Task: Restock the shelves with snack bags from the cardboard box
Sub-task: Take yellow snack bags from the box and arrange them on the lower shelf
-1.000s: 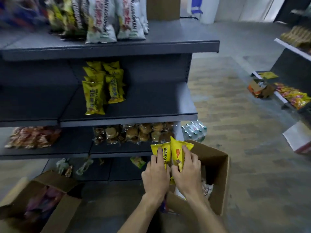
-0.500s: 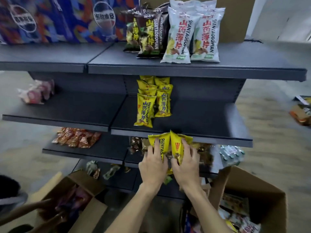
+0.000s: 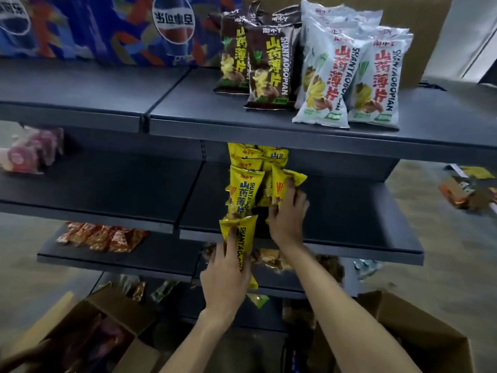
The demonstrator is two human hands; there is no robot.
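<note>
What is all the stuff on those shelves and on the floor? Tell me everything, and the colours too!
Brown snack bags: several, dark brown with yellow writing, top shelf.
White snack bags: several, white with red writing, top shelf, right of the brown ones.
Cola boxes: count unclear, blue and red, top shelf at the left.
Yellow snack bags: a stack, second shelf.
Pink packets: a few, blurred, second shelf at the far left.
Orange packets: a few, third shelf.
Shelves: dark grey, four levels visible.
Cardboard boxes: two, brown, on the floor.
Left hand: holds one yellow bag below the stack.
Right hand: holds another yellow bag against the stack.
</note>
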